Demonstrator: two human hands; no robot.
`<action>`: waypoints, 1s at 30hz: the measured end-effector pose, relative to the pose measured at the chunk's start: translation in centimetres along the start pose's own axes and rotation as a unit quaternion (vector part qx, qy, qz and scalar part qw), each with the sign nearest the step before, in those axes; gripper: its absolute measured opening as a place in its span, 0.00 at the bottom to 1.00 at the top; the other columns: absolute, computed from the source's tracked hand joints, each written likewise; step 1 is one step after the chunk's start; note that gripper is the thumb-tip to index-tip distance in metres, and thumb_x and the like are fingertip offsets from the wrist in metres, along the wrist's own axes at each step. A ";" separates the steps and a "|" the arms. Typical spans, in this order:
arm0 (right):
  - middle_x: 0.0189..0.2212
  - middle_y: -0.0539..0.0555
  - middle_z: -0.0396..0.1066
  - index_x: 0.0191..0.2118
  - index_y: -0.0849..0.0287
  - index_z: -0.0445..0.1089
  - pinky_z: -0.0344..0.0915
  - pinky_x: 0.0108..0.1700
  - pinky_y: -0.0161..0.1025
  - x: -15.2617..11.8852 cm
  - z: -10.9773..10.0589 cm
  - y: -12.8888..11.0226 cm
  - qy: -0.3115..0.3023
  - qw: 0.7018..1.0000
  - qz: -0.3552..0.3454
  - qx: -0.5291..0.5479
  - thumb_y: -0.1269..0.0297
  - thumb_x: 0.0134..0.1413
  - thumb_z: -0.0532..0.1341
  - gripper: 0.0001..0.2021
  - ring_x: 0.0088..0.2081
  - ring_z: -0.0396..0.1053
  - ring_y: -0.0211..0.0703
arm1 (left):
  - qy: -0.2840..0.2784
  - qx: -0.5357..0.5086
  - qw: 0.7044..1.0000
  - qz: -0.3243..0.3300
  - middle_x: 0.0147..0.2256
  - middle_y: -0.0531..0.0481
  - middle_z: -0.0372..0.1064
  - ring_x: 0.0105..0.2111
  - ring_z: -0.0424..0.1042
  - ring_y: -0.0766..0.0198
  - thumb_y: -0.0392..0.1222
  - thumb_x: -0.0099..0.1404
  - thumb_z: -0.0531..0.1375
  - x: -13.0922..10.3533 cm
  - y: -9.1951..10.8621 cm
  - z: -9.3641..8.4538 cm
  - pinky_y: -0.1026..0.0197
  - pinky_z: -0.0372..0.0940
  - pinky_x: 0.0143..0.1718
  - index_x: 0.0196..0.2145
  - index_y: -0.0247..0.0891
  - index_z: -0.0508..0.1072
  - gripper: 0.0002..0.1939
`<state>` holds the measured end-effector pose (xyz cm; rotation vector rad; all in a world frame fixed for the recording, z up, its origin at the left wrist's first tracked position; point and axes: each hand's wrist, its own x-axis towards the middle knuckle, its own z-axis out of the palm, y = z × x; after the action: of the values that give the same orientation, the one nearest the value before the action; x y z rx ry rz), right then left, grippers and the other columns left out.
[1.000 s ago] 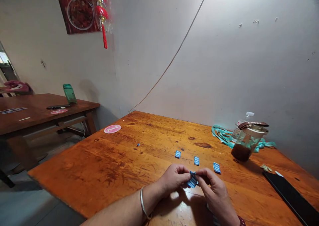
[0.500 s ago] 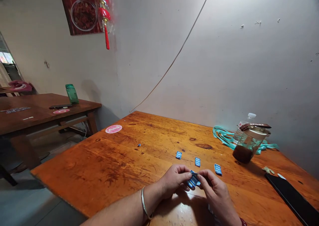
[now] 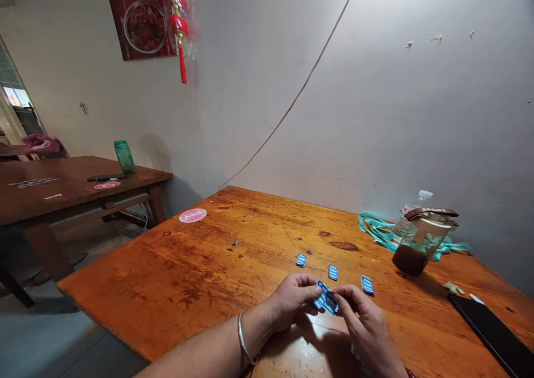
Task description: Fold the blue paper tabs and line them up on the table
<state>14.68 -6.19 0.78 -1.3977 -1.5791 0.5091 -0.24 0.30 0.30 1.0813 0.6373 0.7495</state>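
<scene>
Nearest us there's a pale bit (image 3: 357, 356) poking out from under our right hand (image 3: 367, 321), mostly covered, so we can't say whether it's more of the same stuff left to get through. Just past that, our left hand (image 3: 292, 300) and the right one are each pinching the blue-and-white piece (image 3: 326, 299) between thumb and fingers, over the wooden table (image 3: 167, 289). It looks creased or doubled over, though honestly we can't tell if it's one layer or two. We'd call that one mid-job: in the fingers, not put down yet. Beyond the hands, three similar-looking bits lie apart in a slanting row, the rightmost piece (image 3: 367, 284) closest, then the middle piece (image 3: 332, 272), then the leftmost piece (image 3: 301, 260) farthest out. Nothing's touching them, so our guess is that's three handled and one in progress, but whether they're finished for good or just parked, no clue from here. A little farther off to the left sits a tiny blue scrap (image 3: 235, 243), maybe an offcut, too small for us to make out.
</scene>
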 end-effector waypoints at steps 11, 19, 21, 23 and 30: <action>0.25 0.51 0.68 0.31 0.57 0.65 0.62 0.30 0.33 -0.1 0.1 0.1 -0.011 1.000 0.010 0.028 0.57 0.54 0.51 0.11 0.27 0.65 0.39 | 0.018 0.036 0.999 0.006 0.23 0.52 0.66 0.21 0.66 0.70 0.49 0.49 0.61 0.3 -0.2 -0.1 0.69 0.56 0.21 0.28 0.33 0.65 0.16; 0.23 0.51 0.68 0.30 0.58 0.66 0.63 0.29 0.34 0.1 0.1 0.1 0.010 0.998 0.020 0.057 0.55 0.53 0.52 0.12 0.26 0.66 0.40 | 0.032 0.040 0.999 0.009 0.23 0.52 0.66 0.20 0.66 0.70 0.51 0.49 0.60 0.4 -0.1 -0.2 0.69 0.56 0.20 0.28 0.34 0.65 0.17; 0.23 0.50 0.67 0.30 0.57 0.66 0.63 0.28 0.33 0.1 0.1 0.2 0.013 0.998 0.024 0.056 0.55 0.52 0.52 0.12 0.26 0.66 0.39 | 0.034 0.044 0.998 0.014 0.22 0.52 0.66 0.20 0.65 0.70 0.51 0.49 0.60 0.4 -0.2 -0.3 0.69 0.56 0.21 0.28 0.33 0.65 0.17; 0.23 0.50 0.67 0.31 0.57 0.66 0.62 0.29 0.33 0.1 0.0 0.2 0.013 0.998 0.028 0.052 0.55 0.53 0.52 0.12 0.26 0.66 0.39 | 0.043 0.052 0.998 0.021 0.22 0.52 0.66 0.21 0.65 0.70 0.50 0.49 0.60 0.5 -0.4 -0.4 0.69 0.56 0.22 0.28 0.33 0.65 0.16; 0.24 0.50 0.67 0.33 0.58 0.66 0.62 0.28 0.33 0.1 0.1 0.2 0.020 0.994 0.051 0.091 0.54 0.52 0.53 0.13 0.25 0.65 0.38 | 0.047 0.073 0.995 0.041 0.25 0.50 0.66 0.23 0.66 0.68 0.50 0.50 0.60 0.5 -0.3 -0.5 0.67 0.57 0.24 0.29 0.32 0.66 0.16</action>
<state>14.73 -6.02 0.64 -1.3447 -1.3986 0.6659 -0.21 0.87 -0.18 1.2168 0.7402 0.8396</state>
